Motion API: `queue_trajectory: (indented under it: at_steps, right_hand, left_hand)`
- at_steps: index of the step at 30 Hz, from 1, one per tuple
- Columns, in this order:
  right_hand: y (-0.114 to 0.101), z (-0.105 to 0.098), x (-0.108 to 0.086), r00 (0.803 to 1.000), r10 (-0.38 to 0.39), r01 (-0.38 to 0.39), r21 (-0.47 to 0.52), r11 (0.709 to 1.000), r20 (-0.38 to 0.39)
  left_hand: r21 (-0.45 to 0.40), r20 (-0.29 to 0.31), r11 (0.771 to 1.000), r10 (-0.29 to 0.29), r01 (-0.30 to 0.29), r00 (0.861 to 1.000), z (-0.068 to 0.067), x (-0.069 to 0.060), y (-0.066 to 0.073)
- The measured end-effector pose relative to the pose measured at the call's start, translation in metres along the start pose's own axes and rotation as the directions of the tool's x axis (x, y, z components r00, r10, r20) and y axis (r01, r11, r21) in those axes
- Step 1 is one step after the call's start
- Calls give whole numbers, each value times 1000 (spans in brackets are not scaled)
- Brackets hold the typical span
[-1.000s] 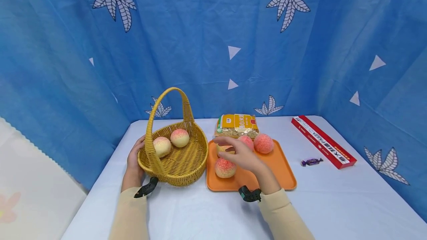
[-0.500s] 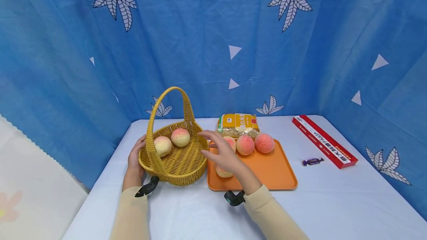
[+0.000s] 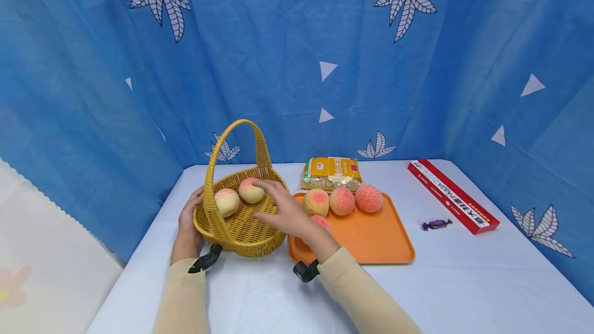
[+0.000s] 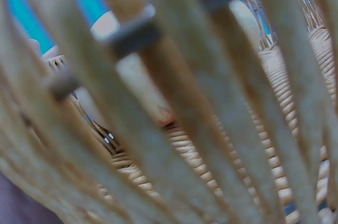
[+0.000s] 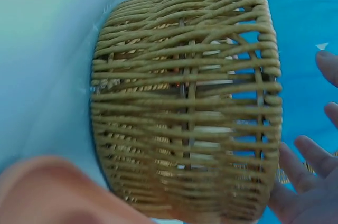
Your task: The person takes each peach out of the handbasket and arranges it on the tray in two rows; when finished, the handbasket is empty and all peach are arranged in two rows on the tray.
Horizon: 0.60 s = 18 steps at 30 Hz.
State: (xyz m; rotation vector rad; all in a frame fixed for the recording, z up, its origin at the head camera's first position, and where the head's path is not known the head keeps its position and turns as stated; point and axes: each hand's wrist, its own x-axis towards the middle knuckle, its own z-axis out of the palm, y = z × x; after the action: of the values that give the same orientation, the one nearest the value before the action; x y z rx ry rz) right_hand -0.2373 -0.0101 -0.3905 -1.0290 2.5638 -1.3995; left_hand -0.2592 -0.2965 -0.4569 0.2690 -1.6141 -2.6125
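In the head view my left hand (image 3: 189, 220) holds the left side of the yellow wicker basket (image 3: 255, 249), fingers at its rim. Inside lie two pale peaches with pink tops, one (image 3: 227, 203) at the left and one (image 3: 251, 191) towards the back. My right hand (image 3: 285, 213) reaches over the right rim, fingers spread and bent, holding nothing visible. Its fingertips overlap the back peach; contact cannot be told. Basket weave (image 4: 185, 92) fills the left wrist view, and the basket's outer side (image 5: 185, 102) fills much of the right one.
Right of the basket, an orange tray (image 3: 371, 241) bears several peaches, one (image 3: 320, 222) partly behind my right forearm. Behind it lies a yellow food packet (image 3: 331, 171). Further right are a purple-wrapped candy (image 3: 436, 224) and a long red pasta box (image 3: 452, 195).
My right hand has moved left from above the tray to over the basket, uncovering the tray's back-left peach. My left hand has stayed at the basket.
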Motion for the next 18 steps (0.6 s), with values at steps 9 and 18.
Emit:
queue_trajectory:
  at_steps: [9, 18]
  right_hand:
    - [-6, 16, 24, 994, 42, -35, -78, 996, 96]
    - [-7, 34, 46, 993, 73, -76, 29, 997, 94]
  left_hand:
    - [-23, 5, 1000, -9, 9, 1000, 1, -1, 3]
    - [14, 19, 1000, -8, 8, 1000, 0, -1, 3]
